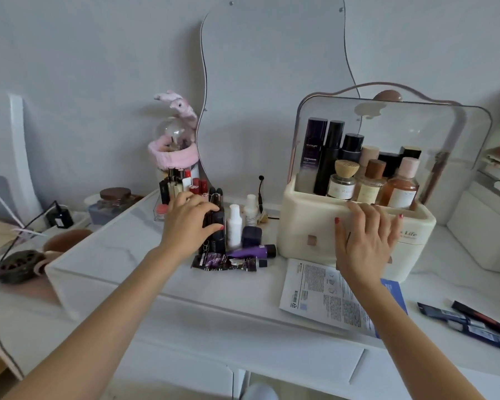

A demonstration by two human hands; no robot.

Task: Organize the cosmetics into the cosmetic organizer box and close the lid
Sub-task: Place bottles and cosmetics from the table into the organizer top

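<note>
The cream cosmetic organizer box [306,226] stands at the right of the white dresser, its clear lid [416,131] raised. Inside it stand several bottles [370,180], dark tall ones behind and amber perfume ones in front. My right hand [364,241] rests flat on the box's front rim, fingers spread, holding nothing. My left hand [188,223] curls around a dark tube [214,226] in a cluster of loose cosmetics left of the box. A white bottle [234,226], a dark jar [251,236] and a purple tube [254,251] lie there too.
A clear rack of lipsticks [182,183] stands behind my left hand, by a wavy mirror [272,82]. A printed sachet [315,298] lies in front of the box. Dark tubes [474,321] lie at the right edge. A cable [26,226] and a hair roller [18,265] sit left.
</note>
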